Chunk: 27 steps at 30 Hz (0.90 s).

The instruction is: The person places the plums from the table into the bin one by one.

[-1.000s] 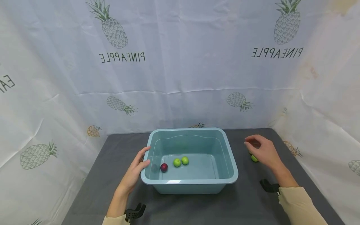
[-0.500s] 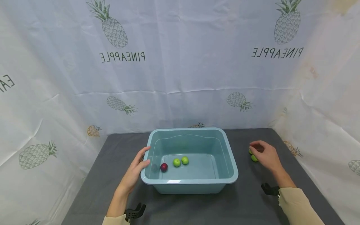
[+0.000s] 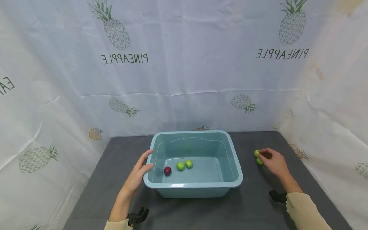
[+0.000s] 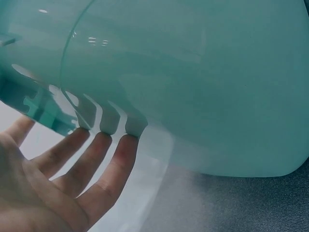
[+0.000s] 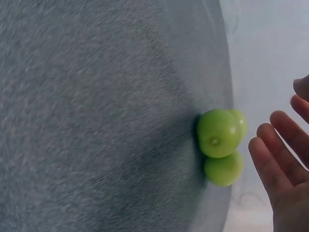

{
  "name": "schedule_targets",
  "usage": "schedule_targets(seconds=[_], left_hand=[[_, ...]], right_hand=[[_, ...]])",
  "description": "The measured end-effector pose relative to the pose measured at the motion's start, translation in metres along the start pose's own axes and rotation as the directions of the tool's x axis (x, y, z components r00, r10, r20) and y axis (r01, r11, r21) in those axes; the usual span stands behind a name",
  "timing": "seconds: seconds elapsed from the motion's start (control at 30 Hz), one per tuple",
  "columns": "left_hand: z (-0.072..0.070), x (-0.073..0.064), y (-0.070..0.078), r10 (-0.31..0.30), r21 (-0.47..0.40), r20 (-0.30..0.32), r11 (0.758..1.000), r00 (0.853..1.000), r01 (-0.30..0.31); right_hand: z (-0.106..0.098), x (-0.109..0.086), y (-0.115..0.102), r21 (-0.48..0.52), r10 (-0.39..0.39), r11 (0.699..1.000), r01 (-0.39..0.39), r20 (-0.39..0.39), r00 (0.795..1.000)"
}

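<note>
My left hand (image 3: 135, 177) holds the left rim of a light blue plastic basin (image 3: 198, 185). In the left wrist view, several fingertips (image 4: 126, 145) press against the basin's outer wall (image 4: 227, 96). A dark red apple-like fruit (image 3: 167, 171) and two green apples (image 3: 180, 165) lie on the basin floor. Right of the basin, my right hand (image 3: 275, 163) hovers with bent fingers, holding nothing, over a cluster of green apples (image 3: 256, 153). Three green apples (image 5: 218, 134) huddle together in the right wrist view, apart from the fingers (image 5: 270, 164); the hand partly hides them in the head view.
A dark grey cloth (image 3: 115, 166) covers the table around the basin. White curtains (image 3: 184, 64) printed with pineapples stand behind and at both sides. Each wrist wears a black camera strap (image 3: 138, 216).
My right hand has moved slightly right and down toward the green apples, uncovering more of them. The left hand and the basin have stayed in place.
</note>
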<state>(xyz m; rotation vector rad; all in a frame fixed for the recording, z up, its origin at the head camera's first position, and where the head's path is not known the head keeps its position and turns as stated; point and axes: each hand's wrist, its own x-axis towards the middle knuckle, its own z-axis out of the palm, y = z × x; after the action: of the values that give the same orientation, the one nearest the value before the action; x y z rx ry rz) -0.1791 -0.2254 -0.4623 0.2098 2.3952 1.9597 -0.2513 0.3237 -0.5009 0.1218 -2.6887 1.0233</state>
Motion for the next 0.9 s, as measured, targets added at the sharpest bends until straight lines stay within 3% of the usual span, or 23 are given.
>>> schedule_targets(seconds=[0.43,0.9], left_hand=[[0.001,0.001,0.0,-0.01,-0.008,-0.005,1.0,1.0,0.009],[0.0,0.001,-0.002,-0.001,-0.007,-0.001,1.0,1.0,0.001]], right_hand=[[0.004,-0.003,0.016,0.008,0.092,0.996,-0.093,0.101,0.991],[0.006,-0.005,0.029,-0.022,0.1,0.995,-0.098,0.191,0.976]])
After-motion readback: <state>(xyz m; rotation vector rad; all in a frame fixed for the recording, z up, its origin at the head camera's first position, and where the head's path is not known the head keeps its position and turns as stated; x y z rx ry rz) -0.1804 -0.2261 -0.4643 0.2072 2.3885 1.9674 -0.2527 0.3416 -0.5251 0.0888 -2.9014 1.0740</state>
